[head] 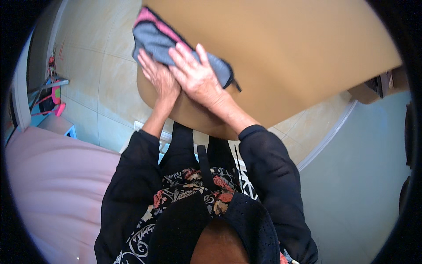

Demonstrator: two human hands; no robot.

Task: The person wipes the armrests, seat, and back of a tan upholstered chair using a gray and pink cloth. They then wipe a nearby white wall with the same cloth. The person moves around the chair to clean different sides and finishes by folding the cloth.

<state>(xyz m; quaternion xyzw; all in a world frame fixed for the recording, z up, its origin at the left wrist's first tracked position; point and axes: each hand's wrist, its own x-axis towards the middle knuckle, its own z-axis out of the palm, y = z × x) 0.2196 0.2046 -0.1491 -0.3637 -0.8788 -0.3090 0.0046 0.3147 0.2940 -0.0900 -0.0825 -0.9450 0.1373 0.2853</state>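
A folded grey-and-pink cloth with black edging lies at the near left end of a tan tabletop. A short black loop sticks out from its right end. My left hand rests flat against the cloth's near edge, fingertips on the grey fabric. Across its middle lies my right hand, palm down with the fingers stretched out and the thumb side next to my left hand. Neither hand has its fingers wrapped around the cloth. The fabric under the palms is hidden.
The table's rounded near edge is just in front of my legs. A pink sheet-covered surface is at my left. Pink-and-black items stand on the tiled floor farther left. A brown piece of furniture sits beyond the table's right side.
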